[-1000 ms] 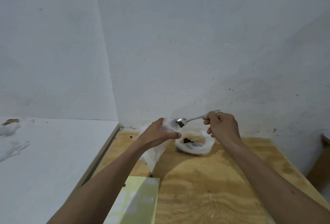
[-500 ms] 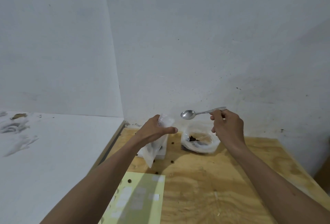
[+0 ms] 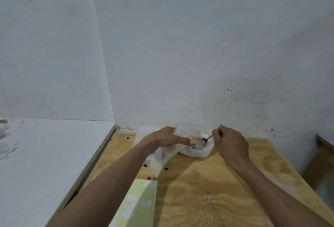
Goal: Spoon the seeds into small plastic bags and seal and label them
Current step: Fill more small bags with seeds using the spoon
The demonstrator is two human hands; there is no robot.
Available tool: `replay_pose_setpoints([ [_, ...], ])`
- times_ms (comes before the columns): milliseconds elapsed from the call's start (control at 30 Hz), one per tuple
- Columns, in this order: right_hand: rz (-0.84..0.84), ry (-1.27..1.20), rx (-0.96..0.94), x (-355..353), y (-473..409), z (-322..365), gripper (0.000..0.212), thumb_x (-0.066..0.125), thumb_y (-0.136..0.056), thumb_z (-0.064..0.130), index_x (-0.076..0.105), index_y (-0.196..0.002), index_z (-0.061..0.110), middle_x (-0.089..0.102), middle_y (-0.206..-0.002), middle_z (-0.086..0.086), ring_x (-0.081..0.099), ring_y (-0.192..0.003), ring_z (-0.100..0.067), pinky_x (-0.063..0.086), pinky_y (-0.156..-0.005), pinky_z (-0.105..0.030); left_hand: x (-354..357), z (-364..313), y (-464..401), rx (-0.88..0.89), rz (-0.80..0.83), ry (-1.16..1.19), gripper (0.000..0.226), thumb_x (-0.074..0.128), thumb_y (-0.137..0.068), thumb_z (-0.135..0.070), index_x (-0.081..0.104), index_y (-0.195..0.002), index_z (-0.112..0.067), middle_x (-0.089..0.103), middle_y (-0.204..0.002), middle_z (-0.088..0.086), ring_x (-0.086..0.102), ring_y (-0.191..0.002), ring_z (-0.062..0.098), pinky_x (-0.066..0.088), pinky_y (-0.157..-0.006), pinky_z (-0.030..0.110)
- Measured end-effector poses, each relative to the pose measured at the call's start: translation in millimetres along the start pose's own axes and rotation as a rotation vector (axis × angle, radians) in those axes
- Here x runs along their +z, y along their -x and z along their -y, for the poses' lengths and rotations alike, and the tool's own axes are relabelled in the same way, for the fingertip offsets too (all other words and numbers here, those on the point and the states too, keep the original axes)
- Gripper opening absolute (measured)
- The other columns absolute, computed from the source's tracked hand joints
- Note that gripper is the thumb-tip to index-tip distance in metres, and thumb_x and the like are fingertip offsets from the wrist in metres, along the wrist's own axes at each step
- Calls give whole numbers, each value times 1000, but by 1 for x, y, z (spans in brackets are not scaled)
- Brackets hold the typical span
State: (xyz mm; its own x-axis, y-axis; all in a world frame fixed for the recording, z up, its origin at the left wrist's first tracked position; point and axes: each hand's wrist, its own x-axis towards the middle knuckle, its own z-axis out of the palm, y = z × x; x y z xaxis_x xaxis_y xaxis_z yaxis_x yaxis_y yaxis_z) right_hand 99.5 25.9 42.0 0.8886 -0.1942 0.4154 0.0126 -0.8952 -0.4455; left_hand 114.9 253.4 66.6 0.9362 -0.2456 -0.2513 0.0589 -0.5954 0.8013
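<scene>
Metal spoon (image 3: 202, 142) pinched, right hand (image 3: 230, 144)

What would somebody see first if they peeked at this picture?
Probably the two hands meeting at the far end of the wooden table. The right hand holds a shiny spoon dipped into a crumpled plastic bag by the wall, while the left hand holds a small clear bag that hangs down beside it. Closer in lies a pale green sheet.
</scene>
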Motion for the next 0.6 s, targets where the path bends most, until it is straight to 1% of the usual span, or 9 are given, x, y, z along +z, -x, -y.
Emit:
replay_pose_setpoints([
  [67, 26, 6, 52, 5, 2, 1, 41, 46, -98, 27, 53, -61, 12, 53, -55, -1, 52, -52, -26, 34, -47, -27, 3, -1, -8, 14, -15, 5, 44, 87, -68, -53, 80, -99, -22, 76, -103, -6, 68, -101, 13, 52, -89, 29],
  [100, 36, 4, 85, 6, 1, 1, 40, 45, -98, 26, 51, -60, 12, 52, -54, -1, 50, -51, -26, 31, -47, -26, 4, -2, -11, 21, -39, 22, 46, 88, -67, -52, 80, -97, -18, 77, -97, -5, 70, -94, 13, 52, -83, 28],
  [167, 41, -25, 161, 10, 0, 1, 39, 46, -96, 25, 49, -59, 11, 50, -54, -2, 46, -50, -25, 28, -47, -26, 4, -6, -14, 44, -92, 65, 47, 87, -70, -48, 78, -96, -9, 73, -87, -3, 67, -79, 12, 48, -72, 24],
  [233, 46, -77, 248, 14, -2, 0, 39, 48, -95, 26, 47, -59, 10, 49, -54, -4, 44, -51, -25, 27, -48, -26, 2, -10, -16, 73, -106, 91, 50, 87, -70, -47, 74, -92, -4, 69, -83, 1, 63, -73, 13, 45, -71, 26],
  [300, 55, -159, 346, 19, -2, -4, 40, 50, -95, 26, 50, -59, 7, 50, -55, -6, 44, -50, -25, 29, -48, -26, 2, -13, -19, 110, -97, 95, 59, 87, -68, -52, 71, -94, -1, 62, -80, 0, 59, -73, 14, 43, -72, 30],
  [367, 80, -266, 438, 25, -2, -8, 42, 52, -94, 26, 58, -61, 1, 55, -54, -9, 46, -49, -26, 34, -51, -26, 3, -16, -18, 138, -95, 59, 61, 86, -67, -56, 72, -101, -7, 60, -79, -4, 58, -73, 12, 43, -72, 29],
  [467, 125, -405, 545, 30, 0, -12, 44, 50, -95, 29, 70, -71, -2, 69, -63, -16, 62, -58, -32, 53, -61, -36, 4, -16, -15, 152, -82, -28, 55, 84, -69, -59, 72, -104, -18, 61, -79, -13, 58, -71, 6, 41, -68, 22],
  [533, 143, -485, 582, 31, 1, -14, 44, 48, -98, 28, 72, -76, -1, 68, -61, -15, 61, -55, -30, 55, -64, -40, 3, -12, -14, 137, -84, -71, 55, 83, -71, -58, 71, -111, -21, 64, -87, -15, 61, -80, 3, 44, -69, 22],
  [600, 131, -521, 592, 29, 2, -17, 45, 46, -100, 27, 74, -80, -2, 67, -58, -14, 57, -50, -27, 50, -59, -35, 0, -4, -15, 109, -89, -80, 53, 83, -73, -55, 69, -114, -25, 67, -101, -16, 63, -97, 7, 48, -80, 24],
])
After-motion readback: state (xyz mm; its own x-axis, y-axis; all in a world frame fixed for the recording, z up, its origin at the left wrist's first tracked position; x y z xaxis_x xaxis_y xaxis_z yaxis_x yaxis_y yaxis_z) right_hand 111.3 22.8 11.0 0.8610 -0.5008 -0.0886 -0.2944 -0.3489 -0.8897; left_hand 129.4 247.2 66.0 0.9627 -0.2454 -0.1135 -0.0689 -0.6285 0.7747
